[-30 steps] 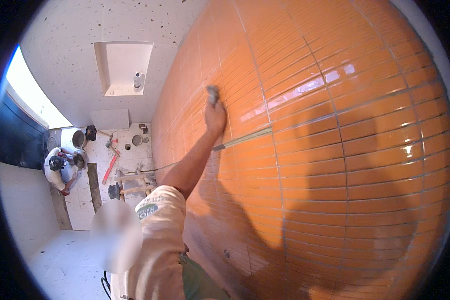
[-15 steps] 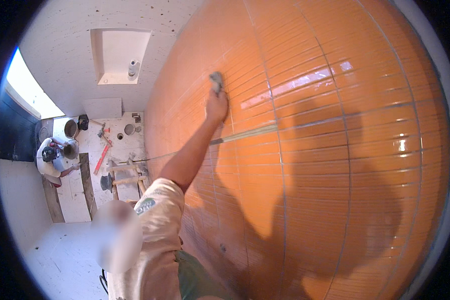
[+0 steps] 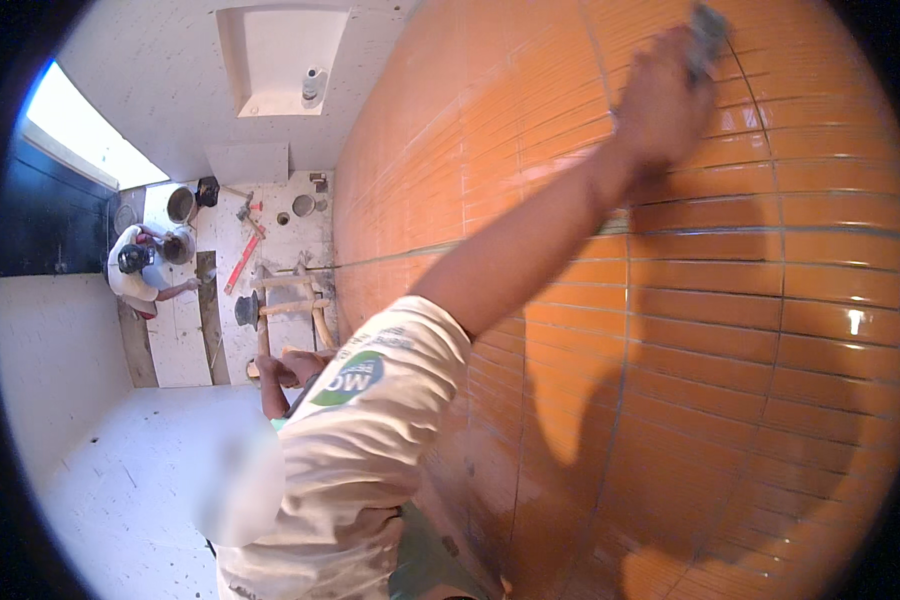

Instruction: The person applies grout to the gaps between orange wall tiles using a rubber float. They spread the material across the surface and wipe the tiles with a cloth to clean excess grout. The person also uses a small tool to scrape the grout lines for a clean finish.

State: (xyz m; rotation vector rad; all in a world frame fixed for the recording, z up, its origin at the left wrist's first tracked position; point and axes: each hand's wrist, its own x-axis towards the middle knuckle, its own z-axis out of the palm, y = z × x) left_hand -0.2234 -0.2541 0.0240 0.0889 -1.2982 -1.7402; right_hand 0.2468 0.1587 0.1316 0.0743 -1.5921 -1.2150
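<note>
A grey, dirty sponge (image 3: pixel 708 40) is pressed against the orange tiled wall (image 3: pixel 540 400) near the upper right. My right hand (image 3: pixel 667 105) is closed on it, fingers wrapped round its edge and slightly smeared by motion. The bare forearm crosses from a beige sleeve at the lower middle. Light grout lines and dark horizontal grooves mark the tiles, and shadows fall over the lower part. My left hand cannot be made out. Bare limbs (image 3: pixel 278 372) beside the sleeve are partly hidden, and whose they are is unclear.
A wooden ladder (image 3: pixel 290 308) stands by the wall's foot. A co-worker (image 3: pixel 135 262) crouches at the left among buckets (image 3: pixel 181 205). A red level (image 3: pixel 240 264) lies on the floor. A wall niche (image 3: pixel 275 60) holds a bottle (image 3: pixel 313 84).
My right hand has swept the sponge up and to the right across the tiles, the arm stretching further over the wall. The view has shifted, and the bare limbs by the ladder now show.
</note>
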